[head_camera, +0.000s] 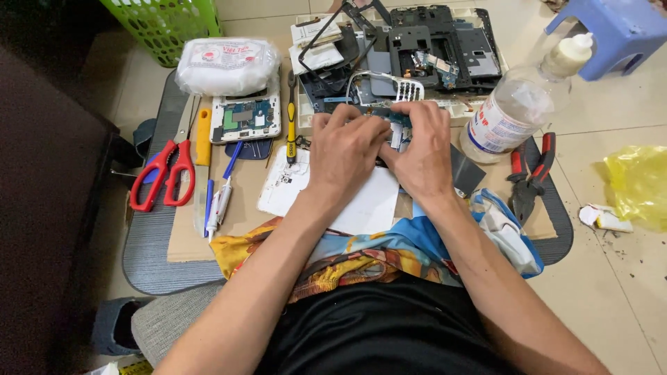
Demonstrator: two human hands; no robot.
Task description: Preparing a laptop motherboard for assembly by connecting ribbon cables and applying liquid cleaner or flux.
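**Small circuit board held between two hands**

A small circuit board [397, 132] is pinched between the left hand [345, 146] and the right hand [420, 149] above a white sheet [368, 205]. Red scissors [165, 173] are seen far left, pliers [529, 177] and a clear bottle [517, 111] to the right.

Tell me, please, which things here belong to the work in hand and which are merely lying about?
In hand: left hand and right hand together grip a small circuit board, over white sheets.

Lying about: red scissors, yellow screwdriver, pliers, clear bottle, green basket, yellow bag.
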